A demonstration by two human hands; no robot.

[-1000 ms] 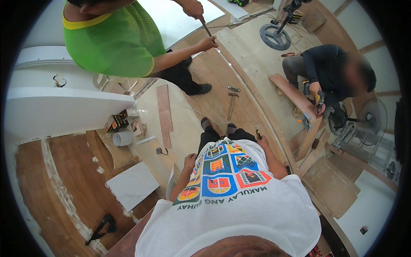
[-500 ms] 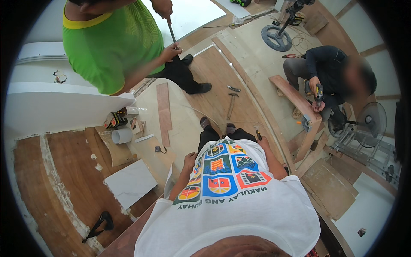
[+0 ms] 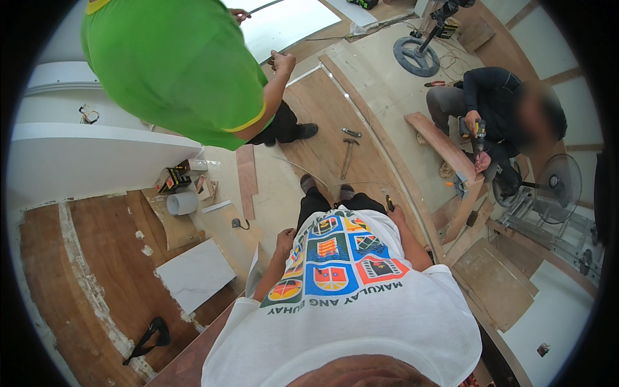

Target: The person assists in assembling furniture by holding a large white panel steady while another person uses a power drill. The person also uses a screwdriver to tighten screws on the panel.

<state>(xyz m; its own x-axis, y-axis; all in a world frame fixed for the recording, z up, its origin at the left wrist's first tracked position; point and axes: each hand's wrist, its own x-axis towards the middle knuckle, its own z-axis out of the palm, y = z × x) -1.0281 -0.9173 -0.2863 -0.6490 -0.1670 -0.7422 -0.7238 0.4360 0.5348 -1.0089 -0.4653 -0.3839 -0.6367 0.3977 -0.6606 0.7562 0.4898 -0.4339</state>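
Observation:
My left hand (image 3: 285, 239) is beside the left edge of my white shirt. Its fingers are curled, and what they hold, if anything, is hidden. At the right side of my shirt, my right hand (image 3: 396, 216) grips a slim tool with a black-and-yellow handle (image 3: 389, 205), its thin end pointing away from me. On the wooden floor panel (image 3: 316, 103) beyond my feet lie a hammer (image 3: 349, 158) and a small utility knife (image 3: 351, 133), both out of my hands' touch.
A person in a green shirt (image 3: 174, 77) stands ahead left, holding a long dark strip. At right, another person (image 3: 496, 103) works a cordless drill (image 3: 480, 132) over a wooden board (image 3: 442, 142), near a fan (image 3: 558, 187). Left are a white tile (image 3: 196, 274) and a white roll (image 3: 182, 204).
The person in green has turned and leaned nearer, and the hands with the strip are farther apart. The drilling person's lower hand has shifted slightly. My hands stay in place.

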